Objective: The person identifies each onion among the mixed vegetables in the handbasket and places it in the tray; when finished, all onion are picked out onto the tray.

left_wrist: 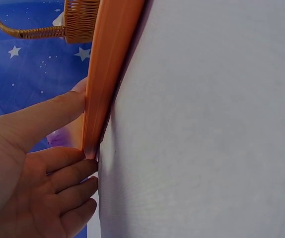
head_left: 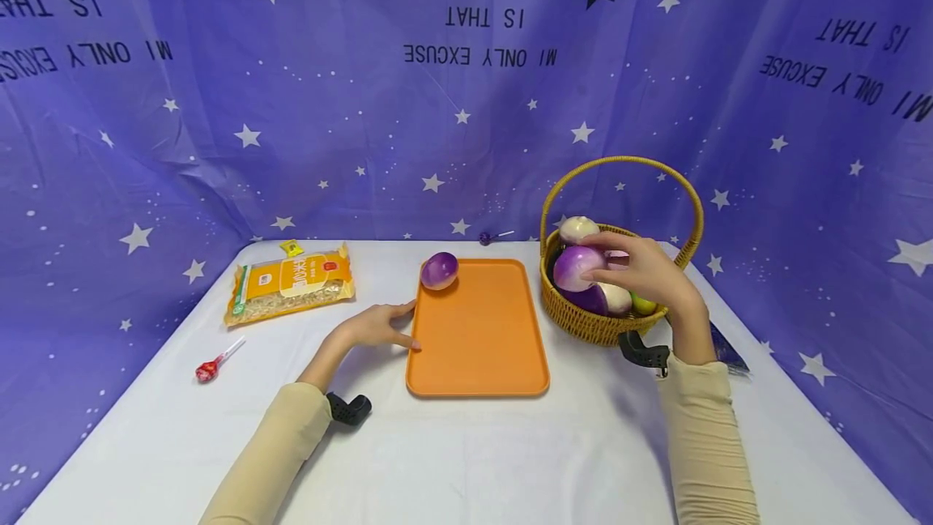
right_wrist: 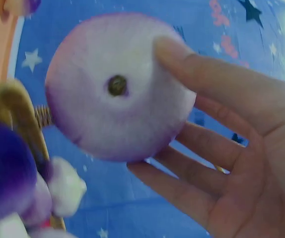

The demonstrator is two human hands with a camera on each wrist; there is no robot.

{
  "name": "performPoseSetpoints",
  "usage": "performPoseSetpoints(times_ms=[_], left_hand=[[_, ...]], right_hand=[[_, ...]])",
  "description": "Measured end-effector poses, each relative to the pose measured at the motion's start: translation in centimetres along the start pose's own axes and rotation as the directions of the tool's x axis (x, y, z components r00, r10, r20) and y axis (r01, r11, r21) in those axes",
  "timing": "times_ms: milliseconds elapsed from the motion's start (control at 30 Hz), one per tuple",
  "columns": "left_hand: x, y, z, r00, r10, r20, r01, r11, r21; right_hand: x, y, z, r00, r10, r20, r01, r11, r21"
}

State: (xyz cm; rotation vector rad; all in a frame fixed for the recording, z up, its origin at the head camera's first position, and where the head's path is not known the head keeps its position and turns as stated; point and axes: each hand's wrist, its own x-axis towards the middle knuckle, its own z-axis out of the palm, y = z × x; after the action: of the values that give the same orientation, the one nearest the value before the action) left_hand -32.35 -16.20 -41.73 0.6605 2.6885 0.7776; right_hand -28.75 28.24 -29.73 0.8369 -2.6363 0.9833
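My right hand [head_left: 645, 267] holds a round purple-and-white turnip [head_left: 577, 269] over the wicker basket [head_left: 594, 330], thumb on one side and fingers on the other. In the right wrist view, a brown spot shows at the centre of this turnip [right_wrist: 120, 89]. My left hand [head_left: 375, 326] is at the left rim of the orange tray [head_left: 481, 330]. The left wrist view shows its thumb and fairly straight fingers touching the tray's edge [left_wrist: 112, 44]. Another purple turnip [head_left: 440, 271] sits in the tray's far left corner.
More purple-and-white vegetables and a green one [head_left: 643, 304] fill the basket, whose tall handle arches above. To the left lie a grain packet [head_left: 291, 286], a red lollipop [head_left: 209, 369] and a small yellow packet [head_left: 291, 248]. A dark lollipop [head_left: 485, 239] lies at the back edge.
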Motion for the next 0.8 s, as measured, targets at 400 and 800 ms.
performPoseSetpoints(times_ms=[400,800], left_hand=[[-0.1,0.2,-0.1,1.0,-0.007,0.001,0.007,1.0,-0.001],[-0.3,0.5,-0.2,1.0,-0.016,0.008,0.017,1.0,-0.018]], right_hand=[[3.4,-2.1,5.9,0.988,-0.15,0.04,0.148,0.987,0.055],[7.8,-1.3,13.0,0.983,-0.174,0.061,0.176,0.984,-0.013]])
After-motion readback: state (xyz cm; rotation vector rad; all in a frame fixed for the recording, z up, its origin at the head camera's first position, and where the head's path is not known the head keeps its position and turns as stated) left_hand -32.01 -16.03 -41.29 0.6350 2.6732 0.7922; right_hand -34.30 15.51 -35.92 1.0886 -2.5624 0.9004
